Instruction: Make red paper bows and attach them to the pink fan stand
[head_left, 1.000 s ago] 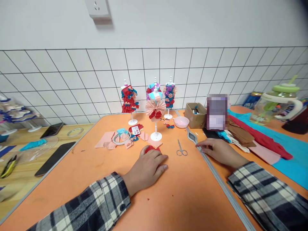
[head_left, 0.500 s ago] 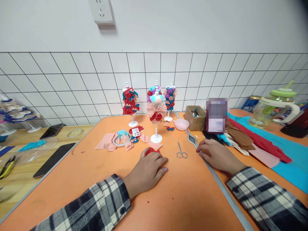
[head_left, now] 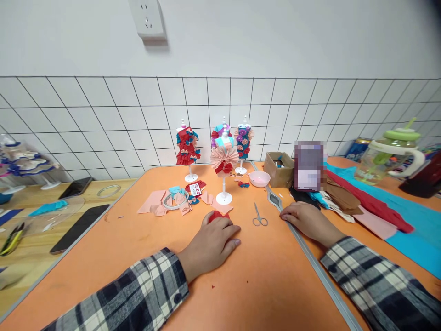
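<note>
My left hand point(head_left: 211, 243) lies palm down on the orange table point(head_left: 144, 248), its fingers curled over a small red fabric piece point(head_left: 217, 214) that peeks out at the fingertips. My right hand point(head_left: 305, 219) rests flat on the metal seam between two tables, fingers loosely together, holding nothing. Small scissors point(head_left: 258, 217) lie between the two hands. Just beyond stands a mannequin with a pink pleated skirt and red bow point(head_left: 223, 161). Two more dressed mannequins, a red-and-teal one point(head_left: 186, 147) and a floral one point(head_left: 243, 140), stand behind it.
Pink fabric scraps and a tape ring point(head_left: 175, 200) lie left of the mannequins. A pink bowl point(head_left: 259, 178) and cardboard box point(head_left: 279, 163) sit at the back. Stacked felt sheets point(head_left: 365, 202) and a green-lidded jug point(head_left: 389, 154) are on the right. Two phones point(head_left: 79, 220) lie on the left table.
The view has tilted slightly. My right hand has drawn back a little along the seam and flattened. My left hand stays over the red piece.
</note>
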{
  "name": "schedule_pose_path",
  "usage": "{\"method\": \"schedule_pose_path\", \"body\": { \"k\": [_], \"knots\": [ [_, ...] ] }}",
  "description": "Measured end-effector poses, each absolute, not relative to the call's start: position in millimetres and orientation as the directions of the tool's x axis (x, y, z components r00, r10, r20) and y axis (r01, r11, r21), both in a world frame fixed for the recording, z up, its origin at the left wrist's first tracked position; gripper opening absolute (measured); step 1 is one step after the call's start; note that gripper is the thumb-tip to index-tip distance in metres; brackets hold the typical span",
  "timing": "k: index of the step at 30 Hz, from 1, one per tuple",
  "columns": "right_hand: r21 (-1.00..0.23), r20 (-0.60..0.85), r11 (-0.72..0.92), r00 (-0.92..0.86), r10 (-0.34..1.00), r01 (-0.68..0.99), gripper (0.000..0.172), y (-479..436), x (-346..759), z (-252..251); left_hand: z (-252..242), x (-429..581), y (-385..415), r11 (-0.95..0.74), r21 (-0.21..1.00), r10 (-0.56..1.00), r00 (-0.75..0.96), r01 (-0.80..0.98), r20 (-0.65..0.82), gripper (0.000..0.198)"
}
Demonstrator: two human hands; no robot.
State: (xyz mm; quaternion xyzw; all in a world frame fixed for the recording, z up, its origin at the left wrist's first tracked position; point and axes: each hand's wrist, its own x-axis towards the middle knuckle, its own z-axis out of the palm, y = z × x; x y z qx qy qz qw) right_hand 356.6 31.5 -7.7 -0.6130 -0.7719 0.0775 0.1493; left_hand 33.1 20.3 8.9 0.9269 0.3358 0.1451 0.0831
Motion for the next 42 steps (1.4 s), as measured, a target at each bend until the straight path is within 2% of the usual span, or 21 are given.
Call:
{"method": "schedule_pose_path", "body": {
  "k": [2, 6, 10, 12, 19, 23, 28, 31, 34, 38, 42],
  "knots": [
    [-0.351, 0.12, 0.176, -0.143, 0.982, 0.92, 0.027, 33.2, 358.1, -10.9, 9.0, 33.1, 20.0, -0.764, 0.249, 0.643, 0.734, 0.595, 0.218, 0.024],
    [-0.386, 0.088, 0.133, -0.107, 0.99, 0.913, 0.041, 34.8, 360.5, -17.1, 8.8, 33.2, 19.5, -0.767, 0.24, 0.64, 0.732, 0.594, 0.232, 0.024],
    [-0.323, 0.244, 0.196, -0.119, 0.963, 0.926, 0.034, 32.5, 360.7, -15.1, 7.8, 33.1, 19.5, -0.77, 0.219, 0.638, 0.732, 0.599, 0.24, 0.024],
    [-0.334, 0.287, 0.2, -0.103, 0.952, 0.921, 0.029, 30.1, 362.1, -10.8, 8.2, 33.5, 19.1, -0.771, 0.197, 0.636, 0.733, 0.605, 0.242, 0.024],
    [-0.316, 0.144, 0.258, -0.223, 0.964, 0.913, 0.032, 26.1, 371.1, -9.1, 15.8, 34.7, 15.1, -0.779, 0.138, 0.622, 0.727, 0.612, 0.289, 0.021],
    [-0.301, 0.142, 0.247, -0.213, 0.967, 0.921, 0.038, 25.9, 366.1, -12.3, 17.9, 36.0, 8.8, -0.833, 0.103, 0.544, 0.772, 0.544, 0.328, 0.024],
    [-0.192, 0.209, 0.304, -0.264, 0.942, 0.933, 0.033, 23.5, 362.7, -5.5, 12.1, 71.2, -6.4, -0.923, 0.022, 0.364, 0.855, 0.384, 0.369, 0.027],
    [-0.125, 0.179, 0.318, -0.293, 0.939, 0.94, 0.033, 21.3, 363.4, -2.0, 4.7, 111.7, -6.7, -0.874, 0.035, 0.464, 0.812, 0.484, 0.354, 0.035],
    [-0.109, 0.158, 0.325, -0.306, 0.939, 0.939, 0.033, 20.0, 365.2, -1.5, -5.6, 147.0, 2.9, -0.827, 0.062, 0.545, 0.767, 0.559, 0.338, 0.041],
    [-0.14, 0.128, 0.337, -0.321, 0.938, 0.931, 0.034, 20.6, 368.8, -2.1, -18.1, 167.0, 16.9, -0.81, 0.09, 0.577, 0.761, 0.579, 0.296, 0.043],
    [-0.221, 0.107, 0.341, -0.325, 0.94, 0.914, 0.034, 23.8, 371.9, -4.2, -21.5, 169.0, 22.3, -0.832, 0.077, 0.547, 0.792, 0.549, 0.271, 0.043]
  ]
}}
